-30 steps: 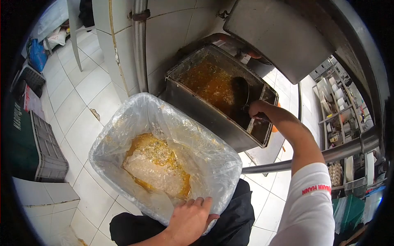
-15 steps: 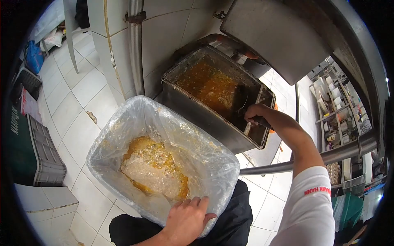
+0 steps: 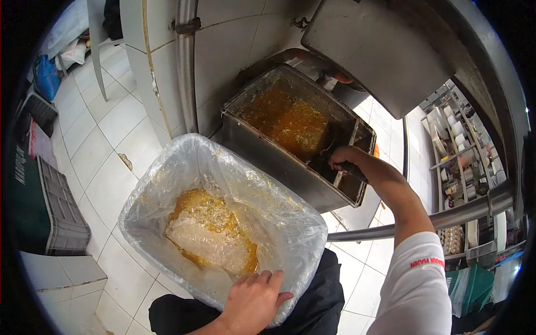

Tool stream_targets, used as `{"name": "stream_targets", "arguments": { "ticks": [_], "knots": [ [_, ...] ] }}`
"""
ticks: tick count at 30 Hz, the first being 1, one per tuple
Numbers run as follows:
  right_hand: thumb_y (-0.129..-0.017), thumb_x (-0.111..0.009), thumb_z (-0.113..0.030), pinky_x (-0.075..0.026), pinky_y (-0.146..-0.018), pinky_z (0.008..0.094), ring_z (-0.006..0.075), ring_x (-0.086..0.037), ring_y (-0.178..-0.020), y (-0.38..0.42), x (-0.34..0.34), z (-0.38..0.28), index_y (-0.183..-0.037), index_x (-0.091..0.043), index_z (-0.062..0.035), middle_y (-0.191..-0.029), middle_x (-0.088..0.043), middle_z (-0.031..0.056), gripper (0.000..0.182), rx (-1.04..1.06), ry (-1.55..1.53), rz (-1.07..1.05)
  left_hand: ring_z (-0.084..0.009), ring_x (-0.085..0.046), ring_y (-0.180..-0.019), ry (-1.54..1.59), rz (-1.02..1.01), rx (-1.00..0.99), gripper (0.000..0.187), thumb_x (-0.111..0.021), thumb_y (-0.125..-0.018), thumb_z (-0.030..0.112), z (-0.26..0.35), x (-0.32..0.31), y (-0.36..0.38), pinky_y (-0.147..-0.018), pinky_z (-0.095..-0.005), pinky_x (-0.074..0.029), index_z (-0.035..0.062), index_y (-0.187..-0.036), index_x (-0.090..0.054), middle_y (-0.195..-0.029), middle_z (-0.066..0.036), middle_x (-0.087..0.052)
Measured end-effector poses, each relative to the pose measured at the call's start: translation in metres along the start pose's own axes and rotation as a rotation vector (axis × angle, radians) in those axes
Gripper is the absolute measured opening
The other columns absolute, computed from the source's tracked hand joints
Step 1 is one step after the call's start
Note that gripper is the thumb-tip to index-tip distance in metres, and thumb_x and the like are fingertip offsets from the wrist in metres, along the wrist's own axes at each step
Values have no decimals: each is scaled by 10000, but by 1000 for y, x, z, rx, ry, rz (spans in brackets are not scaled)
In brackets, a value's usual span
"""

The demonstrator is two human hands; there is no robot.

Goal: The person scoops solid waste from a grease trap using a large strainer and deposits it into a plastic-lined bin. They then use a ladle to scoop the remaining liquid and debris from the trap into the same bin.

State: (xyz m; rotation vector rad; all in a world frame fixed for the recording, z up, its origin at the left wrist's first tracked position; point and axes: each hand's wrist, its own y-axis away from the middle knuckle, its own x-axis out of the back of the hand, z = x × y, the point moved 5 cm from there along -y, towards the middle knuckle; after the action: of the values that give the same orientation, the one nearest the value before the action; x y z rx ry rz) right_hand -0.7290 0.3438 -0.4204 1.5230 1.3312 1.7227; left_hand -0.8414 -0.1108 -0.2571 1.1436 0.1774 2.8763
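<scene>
My left hand (image 3: 255, 296) rests over the near rim of a bin lined with a clear plastic bag (image 3: 285, 223), its fingers on the liner. Inside the bag lies a wet heap of pale and yellow-orange waste (image 3: 212, 234). My right hand (image 3: 345, 158) is closed around the dark handle of a tool (image 3: 355, 171) whose far end is down in a metal tank (image 3: 279, 167). Greasy orange-brown liquid with floating scum (image 3: 290, 125) fills the tank's large compartment. The tool's head is mostly hidden in shadow and liquid.
A metal lid or panel (image 3: 374, 50) hangs above the tank. A vertical pipe (image 3: 187, 72) stands by the tiled wall. A grey crate (image 3: 67, 206) is at the left. A metal rail (image 3: 368, 232) crosses at the right, before shelves with containers (image 3: 460, 139).
My right hand has shifted slightly left and down toward the liquid with the tool. My left hand stays on the bin's rim.
</scene>
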Motion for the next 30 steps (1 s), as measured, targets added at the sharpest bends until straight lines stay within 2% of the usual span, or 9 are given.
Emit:
{"name": "stream_targets", "arguments": {
  "ticks": [9,13,16,19,21,22,24,28,30],
  "knots": [
    [-763,-502,-189,-442,-552,338,156,-552,-549,-13,3,-12,-754,-645,-93,-621,-617,30,172,69,74,51,-300,-595,-680,-16,16,11,325,-626,-757,273,-6,2,-2,-607,-374,-477,17,-920,-512,-769,-131,-581],
    [-766,-493,-187,-440,-544,337,158,-549,-540,-12,-1,-19,-761,-634,-91,-603,-603,29,171,38,2,-12,-301,-597,-692,-6,14,-3,331,-622,-761,271,-4,-1,-5,-614,-373,-476,16,-944,-516,-776,-138,-586],
    [-772,-487,-184,-435,-529,342,160,-541,-525,2,0,-34,-754,-618,-91,-571,-575,26,162,104,133,67,-303,-598,-698,-10,15,-12,331,-617,-765,270,-2,-2,-8,-618,-374,-475,16,-953,-518,-781,-142,-590],
    [-764,-493,-188,-429,-508,345,162,-530,-504,-24,-3,-19,-726,-606,-91,-547,-552,28,154,78,-70,15,-304,-597,-696,4,-5,-6,330,-615,-767,271,-3,-2,-9,-618,-375,-474,16,-954,-520,-781,-143,-590],
    [-753,-554,-153,-438,-398,319,145,-485,-429,-56,-3,2,-655,-542,-57,-515,-495,48,138,-37,-302,-24,-305,-596,-692,16,-7,-1,329,-615,-767,273,-5,-2,-10,-616,-376,-473,17,-951,-521,-779,-143,-589],
    [-753,-554,-153,-438,-398,319,145,-485,-429,-59,-4,3,-655,-542,-57,-515,-495,48,138,-35,-303,-26,-307,-595,-688,20,-10,2,328,-616,-767,275,-7,-2,-10,-614,-378,-472,18,-948,-521,-775,-141,-587],
    [-754,-553,-156,-438,-396,312,138,-478,-417,-37,-5,-23,-645,-531,-65,-508,-492,44,144,132,-225,-9,-308,-594,-684,23,-9,7,327,-616,-766,277,-8,-2,-11,-612,-380,-471,20,-945,-521,-772,-140,-586],
    [-755,-552,-169,-438,-402,316,137,-476,-413,-68,-5,-8,-647,-534,-72,-503,-491,30,146,-16,-286,-32,-309,-593,-676,23,-6,32,318,-617,-765,276,-11,-3,-13,-610,-381,-470,24,-933,-521,-767,-134,-584],
    [-756,-537,-173,-436,-409,320,134,-474,-409,-20,-6,-43,-624,-531,-90,-500,-492,15,157,21,-174,44,-308,-593,-675,26,-8,35,315,-618,-765,275,-11,-3,-14,-609,-380,-470,26,-931,-521,-768,-132,-585]
  ]
}}
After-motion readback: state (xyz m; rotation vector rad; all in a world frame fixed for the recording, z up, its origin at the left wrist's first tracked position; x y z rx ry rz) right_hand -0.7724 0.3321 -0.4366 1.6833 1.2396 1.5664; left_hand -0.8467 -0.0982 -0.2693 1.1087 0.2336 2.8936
